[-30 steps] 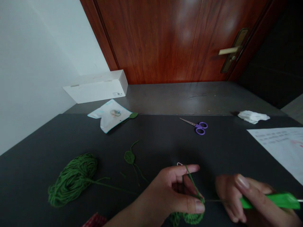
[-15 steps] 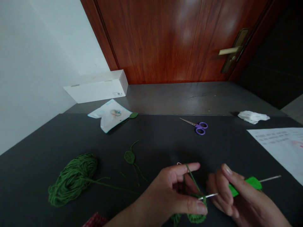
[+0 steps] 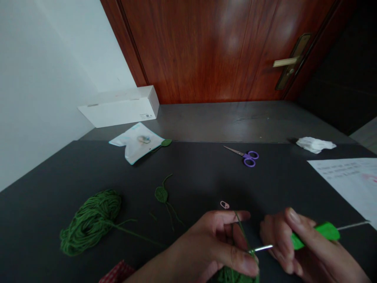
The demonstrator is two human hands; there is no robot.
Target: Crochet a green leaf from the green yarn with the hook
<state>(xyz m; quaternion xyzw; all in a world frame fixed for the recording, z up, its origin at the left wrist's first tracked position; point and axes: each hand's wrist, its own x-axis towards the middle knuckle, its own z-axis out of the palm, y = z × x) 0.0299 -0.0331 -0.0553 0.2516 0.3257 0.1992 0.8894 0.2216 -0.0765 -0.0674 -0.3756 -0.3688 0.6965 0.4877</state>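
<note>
My left hand (image 3: 219, 243) pinches a small green crocheted piece (image 3: 235, 275) at the bottom edge, with a green yarn strand (image 3: 240, 228) running over its forefinger. My right hand (image 3: 306, 247) grips a crochet hook by its green handle (image 3: 318, 234); the metal tip (image 3: 259, 248) touches the piece beside my left thumb. The strand trails left to a loose skein of green yarn (image 3: 91, 222) on the black table (image 3: 206, 177).
A finished green crocheted leaf (image 3: 161, 194) and a small pink stitch marker (image 3: 224, 204) lie ahead of my hands. Farther back are purple scissors (image 3: 247, 156), a plastic pouch (image 3: 137, 142), a white box (image 3: 120, 106), crumpled tissue (image 3: 315, 144) and a printed sheet (image 3: 350, 177).
Both hands have slid down toward the near edge, uncovering the pink stitch marker. The hook drew left into the piece, then its handle shifted slightly right.
</note>
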